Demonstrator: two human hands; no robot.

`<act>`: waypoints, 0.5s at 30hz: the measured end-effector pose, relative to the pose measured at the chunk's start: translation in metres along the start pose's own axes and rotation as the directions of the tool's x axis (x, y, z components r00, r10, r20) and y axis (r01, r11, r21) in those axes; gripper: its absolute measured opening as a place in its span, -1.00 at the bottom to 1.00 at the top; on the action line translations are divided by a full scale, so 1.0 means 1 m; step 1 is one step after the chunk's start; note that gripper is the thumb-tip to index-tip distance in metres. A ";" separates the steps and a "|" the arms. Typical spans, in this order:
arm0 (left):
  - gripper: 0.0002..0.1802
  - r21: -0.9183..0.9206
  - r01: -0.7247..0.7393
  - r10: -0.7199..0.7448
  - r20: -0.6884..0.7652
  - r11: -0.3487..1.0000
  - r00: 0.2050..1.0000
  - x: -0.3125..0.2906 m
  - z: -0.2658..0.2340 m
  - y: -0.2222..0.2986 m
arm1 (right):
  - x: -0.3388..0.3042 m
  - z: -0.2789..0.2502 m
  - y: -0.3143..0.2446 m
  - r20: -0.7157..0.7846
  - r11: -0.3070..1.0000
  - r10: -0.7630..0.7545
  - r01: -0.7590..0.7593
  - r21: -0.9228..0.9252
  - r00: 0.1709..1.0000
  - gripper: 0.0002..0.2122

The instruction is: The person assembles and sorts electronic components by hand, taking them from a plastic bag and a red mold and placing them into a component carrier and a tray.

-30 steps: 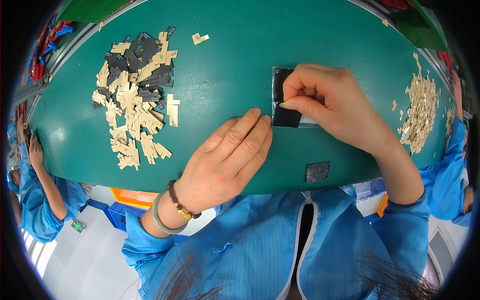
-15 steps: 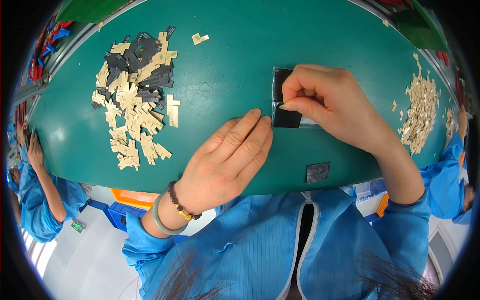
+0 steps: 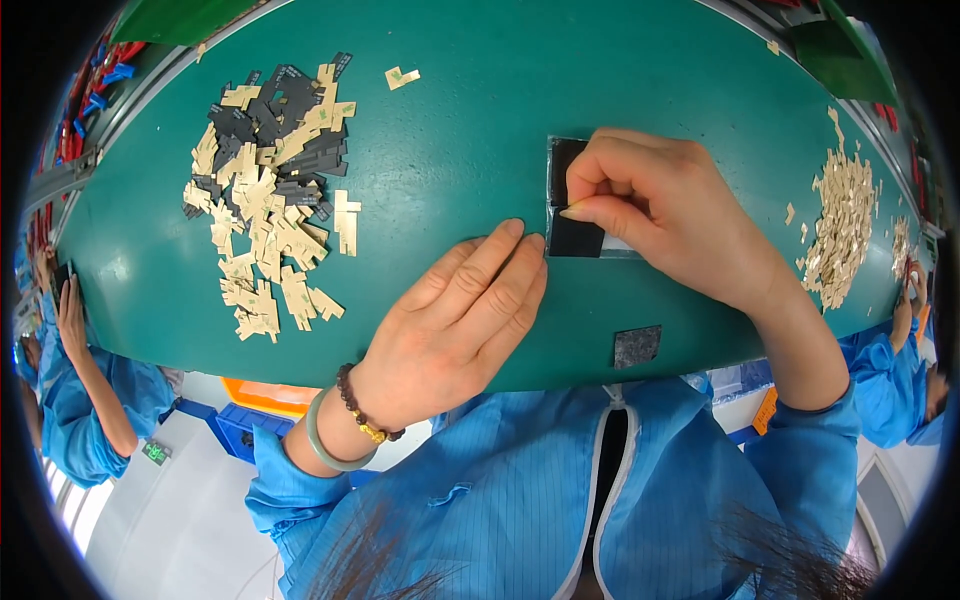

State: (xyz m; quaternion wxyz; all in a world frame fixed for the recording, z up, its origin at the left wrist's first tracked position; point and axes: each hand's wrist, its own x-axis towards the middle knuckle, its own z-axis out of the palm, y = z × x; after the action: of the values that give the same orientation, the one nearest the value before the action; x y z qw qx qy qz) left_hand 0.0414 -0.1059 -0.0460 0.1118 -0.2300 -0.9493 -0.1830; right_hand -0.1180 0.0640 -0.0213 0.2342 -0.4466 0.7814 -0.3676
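Observation:
My right hand (image 3: 675,205) is over a flat black rectangular piece (image 3: 575,240) with shiny, clear-looking edges, lying on the green table (image 3: 450,140). Its thumb and index finger are pinched together at the light line crossing the black surface. Whatever sits between those fingertips is hidden or too small to name. Palm down, my left hand (image 3: 450,320) rests on the table with fingers stretched out, the tips just left of the black piece's lower corner. It holds nothing that shows. Nearer to me lies a small dark grey square (image 3: 637,346), apart from both hands.
A loose heap of beige and black cut strips (image 3: 265,215) spreads over the left of the table. At the right lies a pile of small beige pieces (image 3: 842,230). One stray beige piece (image 3: 402,78) is near the far side. Co-workers in blue sit at both ends.
My hands have hardly moved, and the right pinch stays at the same spot. At the far right, the co-worker's hands and arms have shifted.

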 end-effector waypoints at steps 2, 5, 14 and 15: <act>-0.62 0.000 0.000 0.000 0.003 1.000 1.000 0.000 0.000 0.000 | 0.000 0.000 0.000 0.001 1.000 0.005 -0.005 0.000 1.000 -0.90; -0.60 0.001 0.004 -0.004 0.002 1.000 1.000 0.000 0.001 -0.001 | 0.001 0.002 0.001 -0.009 0.999 -0.027 0.027 -0.033 1.000 -0.90; -0.47 -0.025 0.115 -0.115 -0.010 0.993 0.993 0.005 0.004 0.009 | -0.001 0.003 0.001 -0.031 0.998 -0.032 0.030 -0.055 0.999 -0.91; -0.47 -0.020 0.110 -0.110 -0.010 0.994 0.994 0.004 0.004 0.009 | -0.002 0.005 0.001 -0.040 0.997 -0.049 0.046 -0.066 0.998 -0.91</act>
State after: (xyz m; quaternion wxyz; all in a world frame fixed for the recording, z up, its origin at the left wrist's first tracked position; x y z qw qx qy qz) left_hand 0.0417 -0.0950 -0.0456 0.1044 -0.1776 -0.9581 -0.1992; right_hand -0.1148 0.0641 -0.0253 0.1944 -0.4648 0.7868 -0.3565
